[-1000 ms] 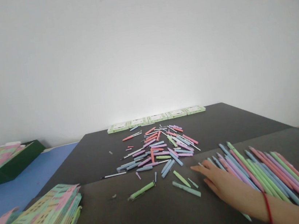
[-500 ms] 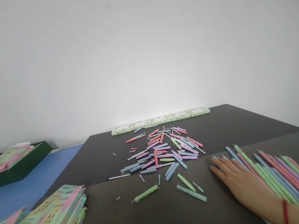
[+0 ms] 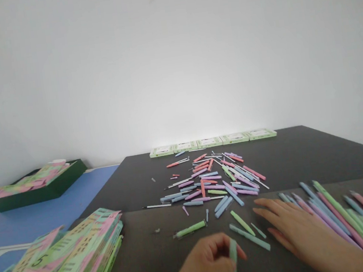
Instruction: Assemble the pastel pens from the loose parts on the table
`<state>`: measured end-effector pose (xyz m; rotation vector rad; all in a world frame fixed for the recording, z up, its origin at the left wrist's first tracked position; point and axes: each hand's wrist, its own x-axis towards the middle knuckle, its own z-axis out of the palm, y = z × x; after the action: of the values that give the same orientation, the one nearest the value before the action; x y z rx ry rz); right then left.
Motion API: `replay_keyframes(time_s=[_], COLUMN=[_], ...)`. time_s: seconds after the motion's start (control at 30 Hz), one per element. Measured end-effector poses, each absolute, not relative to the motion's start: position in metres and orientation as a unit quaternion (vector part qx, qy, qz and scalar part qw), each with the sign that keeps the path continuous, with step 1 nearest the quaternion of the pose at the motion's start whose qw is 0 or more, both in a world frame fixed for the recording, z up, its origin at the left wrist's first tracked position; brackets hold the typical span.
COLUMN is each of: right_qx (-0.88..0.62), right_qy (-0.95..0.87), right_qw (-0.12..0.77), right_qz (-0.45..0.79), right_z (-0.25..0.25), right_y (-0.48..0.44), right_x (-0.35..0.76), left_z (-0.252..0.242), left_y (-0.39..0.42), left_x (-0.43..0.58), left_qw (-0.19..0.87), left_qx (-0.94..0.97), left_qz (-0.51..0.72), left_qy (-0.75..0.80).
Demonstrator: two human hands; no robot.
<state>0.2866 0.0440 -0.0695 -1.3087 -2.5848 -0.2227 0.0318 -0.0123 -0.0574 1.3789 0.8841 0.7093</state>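
My left hand (image 3: pixel 207 266) is at the bottom centre with its fingers pinched on a pale green pen part (image 3: pixel 232 261) held upright. Flat on the dark table (image 3: pixel 150 256) lies my right hand (image 3: pixel 292 228), fingers spread, its fingertips close to a teal pen barrel (image 3: pixel 250 237) and a green pen piece (image 3: pixel 242 223). Its far side rests against a row of pastel pens (image 3: pixel 349 221) lying side by side at the right. A scattered pile of pen parts (image 3: pixel 212 181) in pink, blue, purple and green lies further back in the middle.
A stack of green and pink flat cartons (image 3: pixel 61 263) sits at the near left. A row of light green boxes (image 3: pixel 212 141) lines the far table edge. A dark green tray (image 3: pixel 37 184) with more cartons stands on a blue surface (image 3: pixel 44 210) at the left.
My left hand has come into view at the bottom holding a green pen part. My right hand stayed flat beside the pen row while the view swung left.
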Motion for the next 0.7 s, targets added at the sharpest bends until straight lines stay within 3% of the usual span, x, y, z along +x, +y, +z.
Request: replay_keyframes(time_s=[0.07, 0.2, 0.47, 0.7], right_qx=[-0.425, -0.393, -0.47, -0.477], right_qy=[-0.897, -0.91, -0.881, -0.873], right_qw=[0.119, 0.13, 0.034, 0.037], right_qz=[-0.029, 0.031, 0.051, 0.095], right_z=[-0.06, -0.04, -0.04, -0.057], right_y=[0.046, 0.055, 0.048, 0.032], right_x=[0.269, 0.241, 0.238, 0.232], left_z=[-0.059, -0.067, -0.074, -0.075], left_y=[0.008, 0.022, 0.019, 0.016], left_x=[0.022, 0.013, 0.015, 0.018], left_qw=[0.725, 0.76, 0.749, 0.712], left_qx=[0.416, 0.279, 0.262, 0.316], left_qz=[0.399, 0.474, 0.495, 0.509], left_qy=[0.377, 0.346, 0.355, 0.366])
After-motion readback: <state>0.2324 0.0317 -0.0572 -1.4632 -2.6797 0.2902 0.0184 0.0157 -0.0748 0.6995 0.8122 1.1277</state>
